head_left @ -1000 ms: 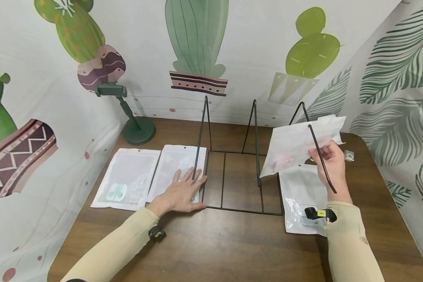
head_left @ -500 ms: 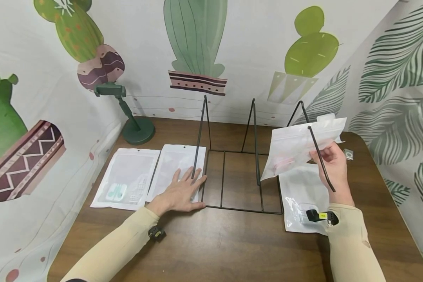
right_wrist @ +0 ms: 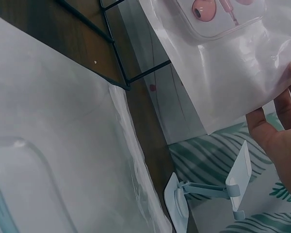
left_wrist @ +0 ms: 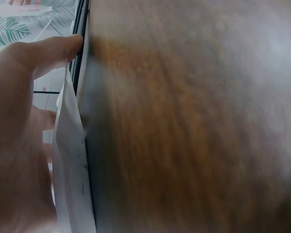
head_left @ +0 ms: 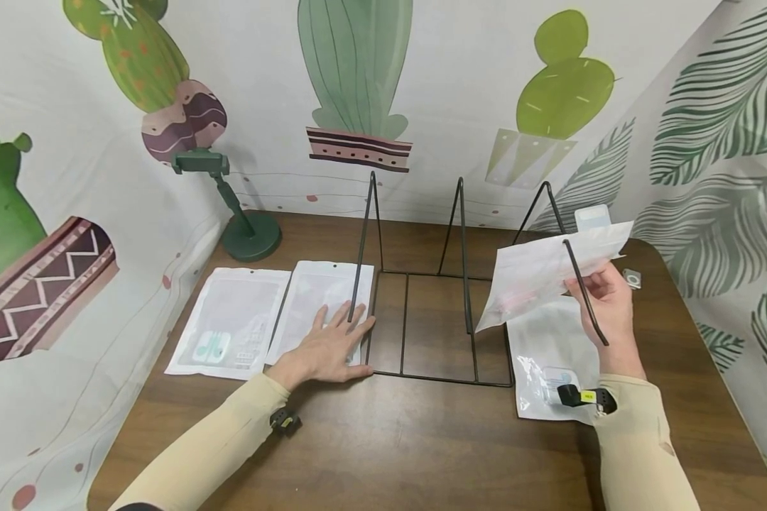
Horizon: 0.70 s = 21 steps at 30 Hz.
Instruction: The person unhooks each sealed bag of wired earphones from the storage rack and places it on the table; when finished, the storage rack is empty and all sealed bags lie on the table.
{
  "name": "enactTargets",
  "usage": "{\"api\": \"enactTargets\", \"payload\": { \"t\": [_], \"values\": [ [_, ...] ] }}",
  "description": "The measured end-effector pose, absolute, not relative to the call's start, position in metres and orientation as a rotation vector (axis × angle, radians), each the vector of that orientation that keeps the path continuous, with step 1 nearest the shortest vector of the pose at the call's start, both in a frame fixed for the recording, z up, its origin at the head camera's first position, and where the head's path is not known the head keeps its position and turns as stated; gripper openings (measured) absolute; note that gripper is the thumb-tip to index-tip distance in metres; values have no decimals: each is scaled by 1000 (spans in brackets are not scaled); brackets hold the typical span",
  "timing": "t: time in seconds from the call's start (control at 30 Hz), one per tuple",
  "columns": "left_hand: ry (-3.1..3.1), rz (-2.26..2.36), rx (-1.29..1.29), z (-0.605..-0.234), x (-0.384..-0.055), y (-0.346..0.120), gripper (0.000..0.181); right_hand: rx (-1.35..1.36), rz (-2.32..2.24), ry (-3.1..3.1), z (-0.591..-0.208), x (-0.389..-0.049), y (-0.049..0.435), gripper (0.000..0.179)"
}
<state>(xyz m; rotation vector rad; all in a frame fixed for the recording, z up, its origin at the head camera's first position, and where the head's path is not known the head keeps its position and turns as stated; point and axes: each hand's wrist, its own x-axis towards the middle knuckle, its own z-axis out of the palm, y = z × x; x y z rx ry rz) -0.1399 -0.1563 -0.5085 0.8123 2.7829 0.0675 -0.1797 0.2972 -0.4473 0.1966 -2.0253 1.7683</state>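
My right hand (head_left: 607,294) pinches the lower right edge of a white zip pouch (head_left: 543,273), raised and tilted behind the right divider of a black wire rack (head_left: 441,380). Pink earphones (right_wrist: 204,8) in a clear case show through this pouch in the right wrist view. My left hand (head_left: 329,348) lies with fingers spread on another white pouch (head_left: 313,291), beside the rack's left side. In the left wrist view, the thumb of my left hand (left_wrist: 19,121) reaches the rack's black wire.
Farther left lies a pouch (head_left: 243,305) with pale teal earphones. Another pouch (head_left: 543,333) with a clear case lies under my right hand. A white phone stand (right_wrist: 208,189) stands at the back right, a dark green stand (head_left: 252,238) at the back left. Patterned cloth (head_left: 447,85) hangs behind.
The held pouch has tipped flatter and shifted slightly right and down with my right hand. More of the white stand shows behind it. My left hand has stayed in place.
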Motion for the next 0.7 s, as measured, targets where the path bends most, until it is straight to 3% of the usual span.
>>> {"api": "enactTargets", "payload": {
  "t": [0.7],
  "values": [
    [2775, 96, 815, -509, -140, -157, 95, 233, 1883, -1878, -450, -169, 296, 23]
  ]
}}
